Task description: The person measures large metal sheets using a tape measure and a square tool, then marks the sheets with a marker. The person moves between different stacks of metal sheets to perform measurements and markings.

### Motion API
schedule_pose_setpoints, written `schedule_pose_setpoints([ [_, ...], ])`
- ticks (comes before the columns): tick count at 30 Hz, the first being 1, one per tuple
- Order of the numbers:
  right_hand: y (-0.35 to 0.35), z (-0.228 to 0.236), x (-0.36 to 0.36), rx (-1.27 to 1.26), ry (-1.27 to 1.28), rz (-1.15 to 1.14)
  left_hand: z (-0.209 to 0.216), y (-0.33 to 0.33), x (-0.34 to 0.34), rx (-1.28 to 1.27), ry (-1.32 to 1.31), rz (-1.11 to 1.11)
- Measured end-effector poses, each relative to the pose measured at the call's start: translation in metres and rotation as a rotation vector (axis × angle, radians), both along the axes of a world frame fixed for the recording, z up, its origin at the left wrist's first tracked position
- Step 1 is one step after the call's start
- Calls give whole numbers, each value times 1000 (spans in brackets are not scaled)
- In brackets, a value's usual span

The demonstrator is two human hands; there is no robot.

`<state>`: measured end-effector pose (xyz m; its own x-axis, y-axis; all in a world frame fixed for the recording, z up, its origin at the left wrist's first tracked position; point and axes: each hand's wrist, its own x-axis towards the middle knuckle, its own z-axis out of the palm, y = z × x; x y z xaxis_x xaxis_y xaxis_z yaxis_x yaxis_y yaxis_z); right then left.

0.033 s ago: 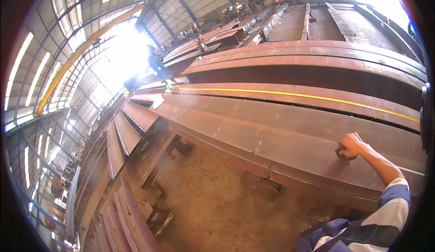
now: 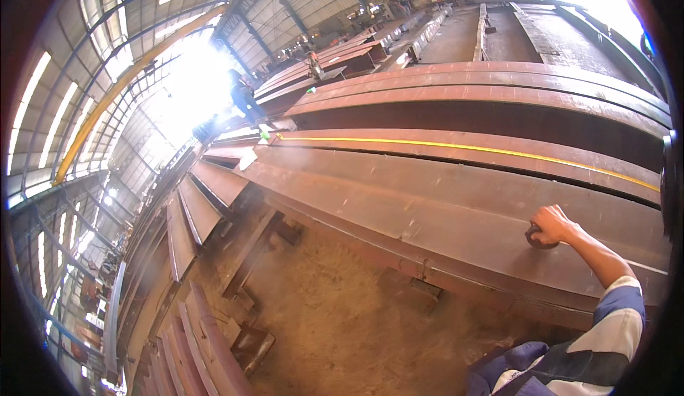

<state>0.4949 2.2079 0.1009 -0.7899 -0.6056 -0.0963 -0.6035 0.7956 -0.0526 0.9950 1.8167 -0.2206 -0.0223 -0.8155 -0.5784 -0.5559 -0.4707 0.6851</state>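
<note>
My right hand [image 2: 553, 223] reaches in from the lower right, its fingers closed around a small dark rounded object [image 2: 541, 240]. The object rests on the broad upper face of a long reddish-brown steel beam [image 2: 427, 214]; its exact kind cannot be made out. On the neighbouring beam [image 2: 342, 135], just beyond, a yellow measuring tape [image 2: 456, 147] lies stretched along the length. Near its far left end are a green item [image 2: 264, 136] and a white piece [image 2: 246, 159]. My left hand is out of view.
More steel beams [image 2: 456, 98] run parallel behind, and others [image 2: 197, 211] lie at the left. Stacked beams [image 2: 206, 339] and short supports [image 2: 253, 253] stand on the sandy floor [image 2: 328, 310] below. A person [image 2: 244, 100] stands at the far left end, against bright light.
My right hand and the dark rounded object have shifted very slightly to the left on the beam. Little else differs.
</note>
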Motion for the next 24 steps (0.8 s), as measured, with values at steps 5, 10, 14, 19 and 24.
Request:
schedule_pose_setpoints([
  [5,-80,1,-31,-116,79,75,-13,-54,-3,19,26,51],
  [10,-190,-7,-74,-59,76,31,-27,-129,-18,23,45,123],
  [14,-275,-10,-98,-131,93,6,-19,-190,-28,23,29,170],
  [19,-381,-3,-133,-194,93,27,-8,-268,-48,33,18,190],
  [24,-473,0,-164,-151,116,47,-10,-350,-73,26,36,199],
])
